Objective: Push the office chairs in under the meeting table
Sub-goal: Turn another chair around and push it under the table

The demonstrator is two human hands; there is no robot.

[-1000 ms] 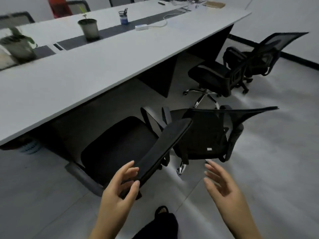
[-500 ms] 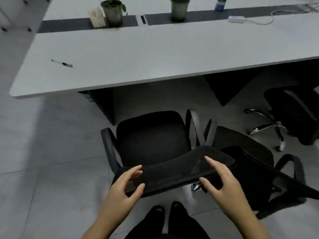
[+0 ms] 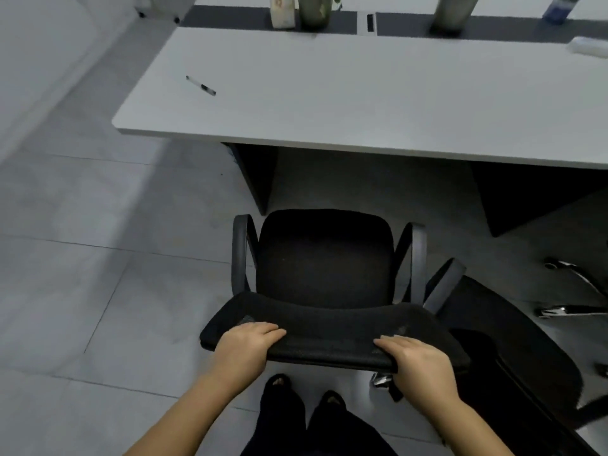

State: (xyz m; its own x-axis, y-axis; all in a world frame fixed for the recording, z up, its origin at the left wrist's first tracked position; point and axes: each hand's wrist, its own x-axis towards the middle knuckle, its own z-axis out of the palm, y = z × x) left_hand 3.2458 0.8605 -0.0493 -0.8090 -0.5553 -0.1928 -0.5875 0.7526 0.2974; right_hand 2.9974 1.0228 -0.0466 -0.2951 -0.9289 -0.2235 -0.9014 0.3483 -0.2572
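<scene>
A black mesh office chair [image 3: 324,258] with grey armrests stands directly before me, its seat facing the white meeting table [image 3: 362,100]. The chair's front edge is a short way from the table's near edge. My left hand [image 3: 245,347] grips the top of the backrest [image 3: 329,334] at its left end, fingers over the rim. At the right end of that backrest my right hand [image 3: 416,360] holds on the same way. A second black chair [image 3: 513,340] stands at an angle close to the right, its armrest near the first chair's.
A pen [image 3: 200,85] lies on the table's left part. Plant pots [image 3: 314,9] and a power strip [image 3: 589,47] sit along the table's dark centre strip. Dark table legs [image 3: 256,176] flank the gap ahead. Chrome chair feet [image 3: 572,291] show at the right edge.
Both hands have closed onto the top of the chair's backrest. The chair now faces the table squarely, and my view has turned left towards the table's end.
</scene>
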